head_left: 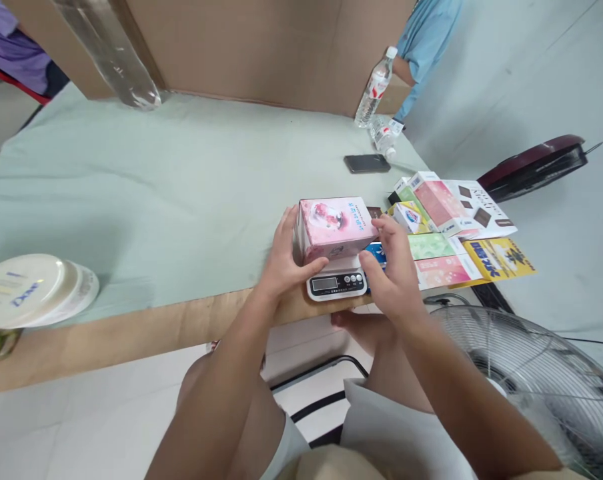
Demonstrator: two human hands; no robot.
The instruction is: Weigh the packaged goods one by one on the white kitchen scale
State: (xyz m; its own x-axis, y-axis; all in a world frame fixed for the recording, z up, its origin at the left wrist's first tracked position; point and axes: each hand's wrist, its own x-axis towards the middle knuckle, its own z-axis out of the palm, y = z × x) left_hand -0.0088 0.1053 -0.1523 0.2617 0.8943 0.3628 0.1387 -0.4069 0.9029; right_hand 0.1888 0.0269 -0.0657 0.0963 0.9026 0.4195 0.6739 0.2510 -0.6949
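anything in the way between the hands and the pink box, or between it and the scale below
Nothing visible. The left hand and right hand are at the sides of the pink box, over the scale; the box's underside is hidden.

Between our left hand [281,263] and our right hand [396,277] we hold a pink box [336,223] over a small white scale [337,285], its display and buttons towards us; whether the box rests on it we cannot tell. Pale green cloth [196,193] covers our counter [156,327], leaving a brown strip bare along our edge. Just right of the scale we have a group of pink, green, yellow and white cartons [441,203]. Beyond them, a dark phone [367,164] lies near an upright water bottle [374,93] and a toppled bottle [383,135]. Cardboard [261,47] stands across the far side, a blue sleeve [439,33] beside it. We see a fan [531,373] low on our right.
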